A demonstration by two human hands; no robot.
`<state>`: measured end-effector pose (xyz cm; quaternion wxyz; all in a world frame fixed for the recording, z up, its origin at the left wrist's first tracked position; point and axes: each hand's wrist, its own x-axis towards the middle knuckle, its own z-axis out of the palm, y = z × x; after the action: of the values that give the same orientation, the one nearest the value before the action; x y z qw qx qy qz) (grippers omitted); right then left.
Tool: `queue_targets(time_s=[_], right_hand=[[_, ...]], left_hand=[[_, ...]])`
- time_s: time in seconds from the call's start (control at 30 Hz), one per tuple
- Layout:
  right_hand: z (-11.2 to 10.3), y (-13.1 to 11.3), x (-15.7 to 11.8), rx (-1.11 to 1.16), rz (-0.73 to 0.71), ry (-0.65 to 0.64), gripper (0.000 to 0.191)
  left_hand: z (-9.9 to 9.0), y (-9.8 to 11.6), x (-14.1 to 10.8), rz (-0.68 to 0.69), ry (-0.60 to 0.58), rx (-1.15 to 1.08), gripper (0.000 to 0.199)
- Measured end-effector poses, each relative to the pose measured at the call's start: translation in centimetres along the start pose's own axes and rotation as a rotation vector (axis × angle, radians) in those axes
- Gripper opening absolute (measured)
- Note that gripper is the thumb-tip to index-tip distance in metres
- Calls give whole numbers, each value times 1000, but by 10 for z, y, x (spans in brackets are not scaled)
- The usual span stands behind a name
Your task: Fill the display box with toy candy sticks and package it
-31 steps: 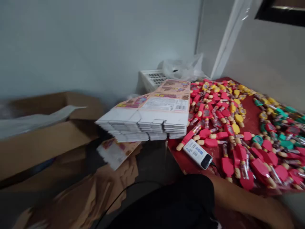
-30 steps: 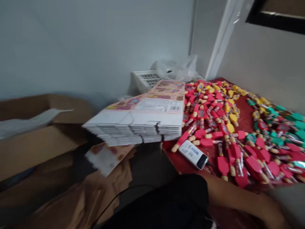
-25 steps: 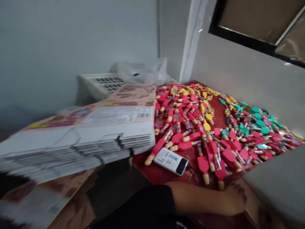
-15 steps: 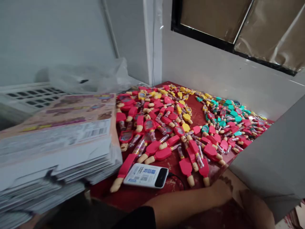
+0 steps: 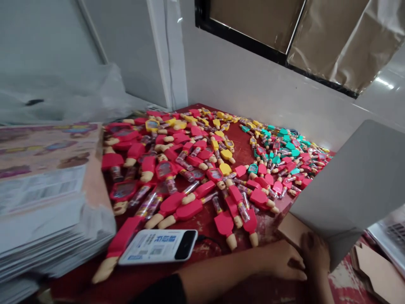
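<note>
A large grey cardboard sheet (image 5: pixel 354 185) stands tilted at the right, with a brown flap (image 5: pixel 289 230) at its lower left. My right hand (image 5: pixel 316 253) grips the card at this lower edge, its fingers on the flap and partly in shadow. Just left of it is my left hand (image 5: pixel 284 259), its fingers loosely bent and the thumb apart, with nothing visible between them. Beyond my hands, many small toys with red paddle-shaped heads (image 5: pixel 223 221), clear tubes and beige tips lie spread about. Yellow ones (image 5: pixel 226 154) and green ones (image 5: pixel 289 145) are mixed in farther back.
A stack of printed cardboard (image 5: pixel 57 211) rises at the left. In front of the toys lies a white labelled device (image 5: pixel 158 247) with a black end and cable. Brown cardboard pieces (image 5: pixel 379 270) rest at the right on the red table (image 5: pixel 245 143). A wall (image 5: pixel 240 88) stands behind.
The view has swung right, so the toys, device and stack appear farther left. More of the grey sheet and the cardboard pieces at the right now show. Both hands stay near the sheet's lower edge.
</note>
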<state>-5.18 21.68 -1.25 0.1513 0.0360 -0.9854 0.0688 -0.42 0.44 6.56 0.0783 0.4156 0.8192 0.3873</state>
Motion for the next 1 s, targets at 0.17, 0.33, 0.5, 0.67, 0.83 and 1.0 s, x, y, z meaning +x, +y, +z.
queue_targets(time_s=[0.17,0.33,0.5,0.67,0.83,1.0], right_hand=[[-1,-6,-18,107,-9,104,51],[-11,-13,-49,136,-34,153,56],[-18,-10,-61,166,-14,113,59],[-17,-10,-75,123,-63,25,66],[-6,-20,-96,-23,-116,180,73],[4,-25,-97,-65,-111,328,70]], left_hand=[[-79,8,-51,-307,553,161,33],[-112,-29,-90,-916,370,547,47],[-101,-33,-101,-943,304,650,42],[-117,-44,-64,-728,456,630,35],[-167,-109,2,-778,511,584,34],[-193,-179,32,-1098,416,538,46]])
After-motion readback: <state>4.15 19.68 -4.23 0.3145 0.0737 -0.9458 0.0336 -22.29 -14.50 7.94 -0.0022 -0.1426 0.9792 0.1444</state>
